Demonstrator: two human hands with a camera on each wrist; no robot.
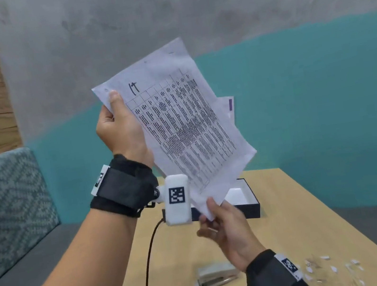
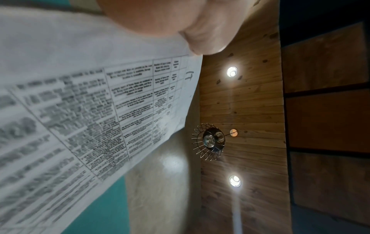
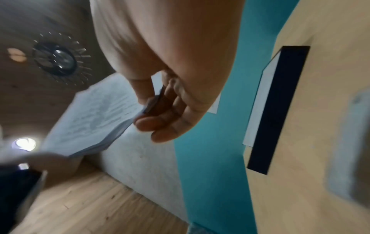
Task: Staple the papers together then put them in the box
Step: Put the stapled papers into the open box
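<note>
The left hand [image 1: 119, 132] pinches the papers [image 1: 175, 130] at their upper left corner, thumb on the printed face. The right hand [image 1: 224, 229] pinches the bottom corner between thumb and fingers; the right wrist view shows the sheet edges fanned there. Both hands hold the papers in the air, tilted, above the table [image 1: 298, 236]. One sheet sticks out behind at the right, so the stack looks unsquared.

The stapler [image 1: 215, 279] lies on the table near the right wrist, untouched. The open box [image 1: 244, 198] sits farther back, under the papers.

Whether a staple is in is too small to tell; the loose sheet suggests not. Likely left: squaring, stapling, then boxing.
</note>
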